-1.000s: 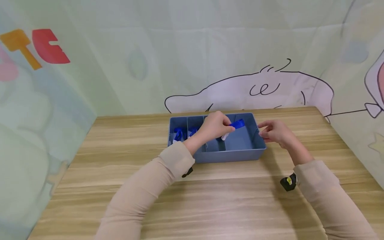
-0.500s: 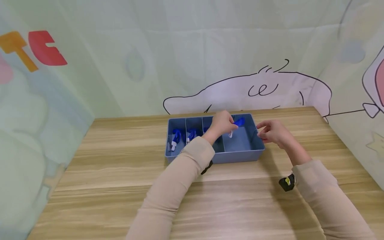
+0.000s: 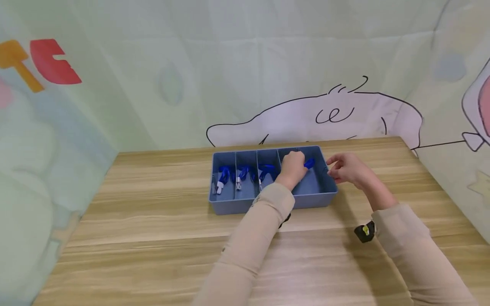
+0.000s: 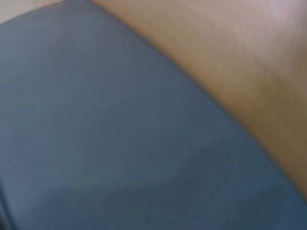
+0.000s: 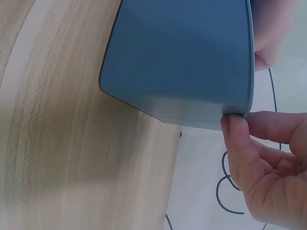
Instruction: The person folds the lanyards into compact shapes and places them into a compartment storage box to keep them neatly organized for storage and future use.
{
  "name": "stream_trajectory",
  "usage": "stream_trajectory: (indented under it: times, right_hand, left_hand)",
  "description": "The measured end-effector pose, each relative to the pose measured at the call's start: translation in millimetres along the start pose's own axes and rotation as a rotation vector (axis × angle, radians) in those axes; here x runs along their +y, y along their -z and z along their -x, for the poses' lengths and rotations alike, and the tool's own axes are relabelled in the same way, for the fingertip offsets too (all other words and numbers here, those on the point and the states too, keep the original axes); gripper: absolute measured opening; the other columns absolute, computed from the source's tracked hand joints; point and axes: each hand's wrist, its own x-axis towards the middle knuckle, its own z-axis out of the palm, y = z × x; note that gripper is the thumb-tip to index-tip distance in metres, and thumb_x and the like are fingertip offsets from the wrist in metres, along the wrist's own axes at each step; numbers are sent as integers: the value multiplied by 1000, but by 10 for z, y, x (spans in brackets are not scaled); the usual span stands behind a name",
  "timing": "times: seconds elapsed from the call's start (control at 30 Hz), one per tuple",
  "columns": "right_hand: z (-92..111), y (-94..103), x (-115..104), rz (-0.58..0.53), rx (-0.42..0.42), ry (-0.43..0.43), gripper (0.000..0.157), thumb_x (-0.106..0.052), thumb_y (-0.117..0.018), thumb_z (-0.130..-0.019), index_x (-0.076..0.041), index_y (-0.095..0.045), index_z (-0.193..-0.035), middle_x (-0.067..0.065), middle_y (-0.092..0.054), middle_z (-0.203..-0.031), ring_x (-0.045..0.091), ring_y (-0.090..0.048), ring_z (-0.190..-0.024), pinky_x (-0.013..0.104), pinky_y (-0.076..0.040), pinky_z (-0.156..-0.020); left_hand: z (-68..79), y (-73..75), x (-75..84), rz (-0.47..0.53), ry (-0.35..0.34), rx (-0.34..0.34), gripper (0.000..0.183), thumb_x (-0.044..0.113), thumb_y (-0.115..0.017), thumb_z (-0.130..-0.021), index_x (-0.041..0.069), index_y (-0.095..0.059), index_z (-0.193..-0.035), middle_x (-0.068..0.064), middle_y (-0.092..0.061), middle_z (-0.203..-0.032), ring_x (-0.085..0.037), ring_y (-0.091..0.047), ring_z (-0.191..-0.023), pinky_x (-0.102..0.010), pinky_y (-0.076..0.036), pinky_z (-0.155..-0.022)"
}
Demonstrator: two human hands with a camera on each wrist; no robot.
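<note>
A blue-grey divided box [image 3: 233,207] sits near the back of the table. My left hand [image 3: 294,168] reaches into its wide right compartment and holds a coiled blue cable [image 3: 309,163], whose end shows beyond the fingers; its grip is hidden. Similar blue cables with white plugs lie in the other compartments: a first cable [image 3: 224,175], a second cable [image 3: 243,173] and a third cable [image 3: 266,168]. My right hand [image 3: 349,171] pinches the box's right rim, thumb and fingers at the edge in the right wrist view. The left wrist view is blurred, filled by a box wall [image 4: 120,105].
The wood-grain table [image 3: 153,238] runs in front of and beside the box. A printed curtain [image 3: 245,76] hangs right behind the table's back edge. A black wrist camera [image 3: 365,231] sits below the right sleeve.
My left hand has moved right and lower into the right compartment with the blue cable. The third cable has come into view behind it. My right hand stays at the rim.
</note>
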Motion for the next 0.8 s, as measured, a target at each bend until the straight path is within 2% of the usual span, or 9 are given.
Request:
stream_trajectory:
  times: [0.1, 0.23, 0.37, 0.47, 0.63, 0.8]
  right_hand:
    - [-15, -21, -6, -3, -3, 1, 33, 11, -53, -86, 17, -44, -117, 12, -56, -80, 12, -58, -64, 33, -57, -66]
    - [-20, -31, -10, -1, -8, -2, 32, 11, -52, -86, 17, -44, -117, 13, -56, -81, 13, -58, -65, 31, -56, -65]
    - [-14, -25, -17, -1, -5, -9, 33, 10, -52, -87, 16, -44, -118, 14, -57, -82, 13, -58, -66, 29, -56, -64]
    - [-8, -20, -21, -9, -2, -14, 34, 10, -53, -87, 16, -43, -119, 15, -57, -83, 14, -58, -66, 28, -56, -63]
    - [1, -14, -17, -12, 6, -22, 35, 9, -54, -87, 16, -43, -119, 15, -57, -84, 14, -58, -67, 28, -56, -64]
    - [10, -11, -11, -2, 21, -29, 35, 8, -55, -87, 15, -44, -120, 16, -57, -85, 15, -58, -69, 29, -56, -66]
  left_hand:
    - [39, -109, 0, -53, -5, 2, 10, 15, -69, -84, 7, -68, -78, -3, -66, -75, -16, -66, -75, -29, -53, -69]
    - [71, -209, 5, -114, 19, -33, 12, 18, -72, -81, 8, -71, -88, -4, -70, -88, -18, -67, -82, -28, -54, -72]
    - [78, -235, 29, -112, 52, -63, 28, 29, -79, -76, 9, -72, -95, -3, -70, -89, -15, -67, -81, -25, -54, -71]
    - [76, -230, 43, -83, 67, -81, 35, 35, -79, -73, 10, -72, -96, -1, -69, -83, -13, -65, -74, -23, -52, -68]
    - [77, -210, 62, -60, 79, -101, 31, 35, -77, -75, 10, -73, -92, -1, -67, -76, -12, -63, -69, -22, -51, -64]
    - [64, -147, 118, -75, 82, -80, 21, 27, -73, -82, 10, -72, -93, -2, -70, -88, -15, -66, -78, -25, -54, -67]
